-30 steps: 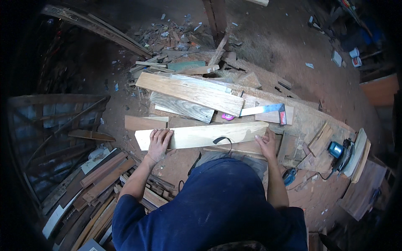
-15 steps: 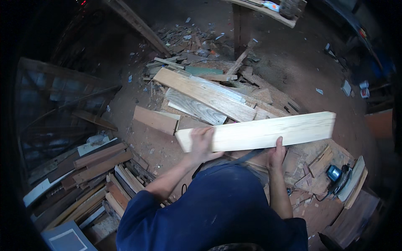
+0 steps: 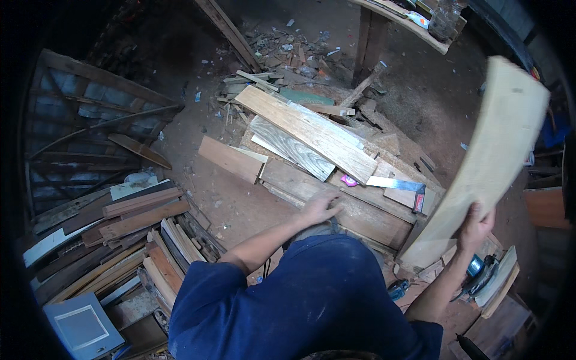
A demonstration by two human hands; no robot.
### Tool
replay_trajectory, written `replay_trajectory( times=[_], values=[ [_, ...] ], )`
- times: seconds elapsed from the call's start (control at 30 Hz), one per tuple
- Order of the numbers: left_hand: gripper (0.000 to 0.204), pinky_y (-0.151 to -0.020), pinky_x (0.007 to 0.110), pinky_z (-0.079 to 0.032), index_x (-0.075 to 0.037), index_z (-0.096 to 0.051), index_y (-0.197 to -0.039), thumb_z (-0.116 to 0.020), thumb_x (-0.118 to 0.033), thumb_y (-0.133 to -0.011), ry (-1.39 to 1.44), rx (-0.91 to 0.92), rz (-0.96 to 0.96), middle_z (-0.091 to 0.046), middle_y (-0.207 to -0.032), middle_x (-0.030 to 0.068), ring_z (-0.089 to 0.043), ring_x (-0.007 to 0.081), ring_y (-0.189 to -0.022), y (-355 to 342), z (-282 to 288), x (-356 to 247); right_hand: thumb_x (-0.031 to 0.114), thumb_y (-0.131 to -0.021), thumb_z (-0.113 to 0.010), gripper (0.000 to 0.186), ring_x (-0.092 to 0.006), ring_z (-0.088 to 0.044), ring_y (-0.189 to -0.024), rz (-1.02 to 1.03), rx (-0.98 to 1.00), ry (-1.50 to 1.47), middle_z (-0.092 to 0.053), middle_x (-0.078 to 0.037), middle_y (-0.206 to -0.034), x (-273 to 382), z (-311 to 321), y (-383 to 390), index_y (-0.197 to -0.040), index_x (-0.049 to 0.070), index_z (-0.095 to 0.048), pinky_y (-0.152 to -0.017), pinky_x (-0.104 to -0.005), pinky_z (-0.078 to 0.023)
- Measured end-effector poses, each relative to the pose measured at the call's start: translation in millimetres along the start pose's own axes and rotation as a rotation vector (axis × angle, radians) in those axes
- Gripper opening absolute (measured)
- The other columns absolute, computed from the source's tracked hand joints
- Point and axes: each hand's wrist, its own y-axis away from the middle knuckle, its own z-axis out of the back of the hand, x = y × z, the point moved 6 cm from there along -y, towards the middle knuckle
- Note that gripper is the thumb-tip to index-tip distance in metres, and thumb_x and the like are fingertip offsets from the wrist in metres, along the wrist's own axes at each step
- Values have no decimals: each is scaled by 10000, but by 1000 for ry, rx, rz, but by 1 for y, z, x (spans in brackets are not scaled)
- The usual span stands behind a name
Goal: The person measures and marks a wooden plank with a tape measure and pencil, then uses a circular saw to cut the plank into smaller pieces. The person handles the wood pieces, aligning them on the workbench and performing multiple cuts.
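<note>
Pale plank (image 3: 486, 162) upright in right hand (image 3: 477, 227)

Small colourful packages (image 3: 418, 18), red, yellow and blue, lie at the near edge of the wooden shelf (image 3: 390, 12) at the top of the view, too small to make out further. No labels, signs or screens can be told apart anywhere else.

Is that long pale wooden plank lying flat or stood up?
Stood up, leaning: the long pale wooden plank rises steeply from the woodpile, gripped by the right hand.
</note>
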Motion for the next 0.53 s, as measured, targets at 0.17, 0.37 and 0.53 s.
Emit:
replay_trajectory(
  times=[0.17, 0.37, 0.53],
  values=[
    [562, -999, 406, -537, -28, -676, -1325, -734, -417, -925, 102, 8, 439, -698, -1248, 206, -695, 323, -1108, 42, 14, 71, 287, -951, -777, 331, -252, -720, -952, -126, 383, 288, -766, -152, -996, -38, -82, 52, -1164, 40, -722, -887, -390, -549],
    [584, -974, 405, -558, -19, -714, -1293, -730, -469, -920, 202, -125, 753, -752, -1151, 207, -729, 297, -1069, 79, 6, 152, 656, -956, -624, 583, -431, -690, -1067, -260, 936, 668, -743, -245, -1090, -135, -171, 123, -1174, 131, -750, -935, -520, -528],
    [529, -1047, 388, -535, -47, -721, -1309, -685, -437, -953, 39, -110, 821, -747, -1232, 204, -718, 316, -1150, 104, -2, 196, 728, -981, -516, 709, -409, -672, -1176, -147, 1097, 749, -724, -283, -1190, -175, -213, 158, -1318, 137, -718, -1036, -503, -508]
  ],
)
